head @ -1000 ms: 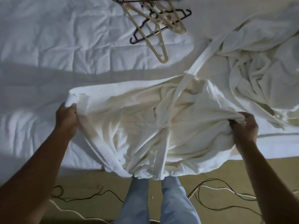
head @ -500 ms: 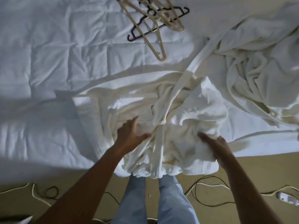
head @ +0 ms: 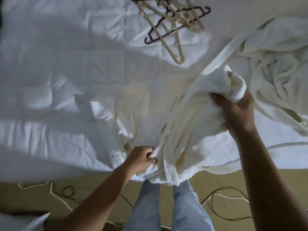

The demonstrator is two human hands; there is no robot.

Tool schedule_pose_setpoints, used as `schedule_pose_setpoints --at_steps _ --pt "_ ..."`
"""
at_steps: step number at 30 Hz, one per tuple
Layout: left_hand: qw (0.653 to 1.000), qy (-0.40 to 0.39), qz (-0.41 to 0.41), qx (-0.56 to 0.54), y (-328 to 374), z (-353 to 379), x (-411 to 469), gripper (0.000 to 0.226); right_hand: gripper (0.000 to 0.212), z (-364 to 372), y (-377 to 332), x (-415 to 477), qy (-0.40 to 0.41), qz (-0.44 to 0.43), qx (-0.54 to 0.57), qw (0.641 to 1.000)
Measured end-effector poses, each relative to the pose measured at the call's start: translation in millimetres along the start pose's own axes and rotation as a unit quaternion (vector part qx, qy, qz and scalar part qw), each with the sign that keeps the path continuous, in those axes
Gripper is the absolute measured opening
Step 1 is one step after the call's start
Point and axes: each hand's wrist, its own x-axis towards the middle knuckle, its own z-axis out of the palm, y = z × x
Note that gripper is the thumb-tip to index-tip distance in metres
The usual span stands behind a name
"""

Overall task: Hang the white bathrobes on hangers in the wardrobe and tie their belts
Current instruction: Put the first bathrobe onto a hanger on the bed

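White terry bathrobe bunched at white quilted bed edge. Left grip pinches near fold; right grip fisted round raised wad. Risk: long white belt, trailing toward second crumpled bathrobe, snags it or pulls free when lifted.

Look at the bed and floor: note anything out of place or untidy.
The hangers lie tangled in a heap on the bed, a second bathrobe is crumpled at right, and loose cables trail across the floor.

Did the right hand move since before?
Yes. The right hand, gripping the white bathrobe, moved from the edge of the white bed toward the gold hangers.
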Motion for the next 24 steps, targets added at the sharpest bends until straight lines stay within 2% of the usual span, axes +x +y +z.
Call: schedule_pose_setpoints --at_steps 2,3,4,5,6,7,8,9,10,12,13,14,15,16,17,18,19,21,22,24 --pt "0.999 -0.049 -0.005 -0.006 7 -6 -6 0.035 0.068 19 -9 -4 -0.048 0.011 -0.038 0.998" --pt "0.997 -0.046 -0.009 -0.061 11 -12 -6 0.024 0.069 29 -14 -9 -0.103 0.025 -0.058 0.993" --pt "0.986 -0.027 -0.024 -0.161 17 -22 -6 0.013 0.069 40 -17 -17 -0.172 0.041 -0.068 0.982" --pt "0.958 0.017 -0.044 -0.283 20 -33 -1 0.011 0.065 48 -16 -27 -0.247 0.056 -0.079 0.964" --pt "0.911 0.071 -0.068 -0.401 22 -48 6 0.011 0.063 55 -11 -39 -0.317 0.066 -0.112 0.939" --pt "0.861 0.106 -0.089 -0.49 21 -62 13 0.013 0.066 61 -5 -54 -0.381 0.061 -0.169 0.907" --pt "0.826 0.106 -0.103 -0.544 23 -77 19 0.023 0.073 66 4 -68 -0.436 0.041 -0.238 0.867" --pt "0.819 0.073 -0.099 -0.56 24 -87 26 0.039 0.08 71 13 -84 -0.481 0.018 -0.292 0.827" --pt "0.837 0.02 -0.093 -0.539 30 -93 29 0.054 0.083 75 21 -101 -0.518 -0.001 -0.316 0.795" --pt "0.908 -0.101 -0.063 -0.401 53 -87 35 0.074 0.078 83 28 -129 -0.569 -0.028 -0.305 0.763" --pt "0.951 -0.129 -0.036 -0.278 64 -79 38 0.081 0.071 84 29 -138 -0.58 -0.036 -0.294 0.759" --pt "0.979 -0.125 -0.015 -0.163 72 -67 40 0.09 0.064 83 29 -143 -0.58 -0.036 -0.288 0.761" --pt "0.99 -0.105 -0.012 -0.098 78 -59 41 0.09 0.06 79 26 -146 -0.572 -0.026 -0.286 0.768" --pt "0.992 -0.071 -0.021 -0.105 85 -58 38 0.079 0.059 73 21 -146 -0.559 -0.004 -0.286 0.778" --pt "0.98 -0.037 -0.043 -0.189 90 -62 36 0.061 0.066 65 18 -143 -0.543 0.026 -0.287 0.789" --pt "0.952 -0.011 -0.057 -0.3 93 -67 34 0.043 0.076 56 12 -139 -0.516 0.06 -0.288 0.805" --pt "0.908 0.004 -0.064 -0.415 98 -77 29 0.029 0.085 45 6 -134 -0.472 0.096 -0.291 0.826" --pt "0.81 0.025 -0.047 -0.584 111 -101 14 0.024 0.1 25 -3 -122 -0.357 0.147 -0.307 0.87" --pt "0.775 0.039 -0.025 -0.63 119 -113 5 0.028 0.106 16 -6 -117 -0.319 0.146 -0.334 0.875" --pt "0.745 0.064 0.01 -0.664 141 -134 -18 0.032 0.097 5 -12 -112 -0.332 0.097 -0.417 0.841"
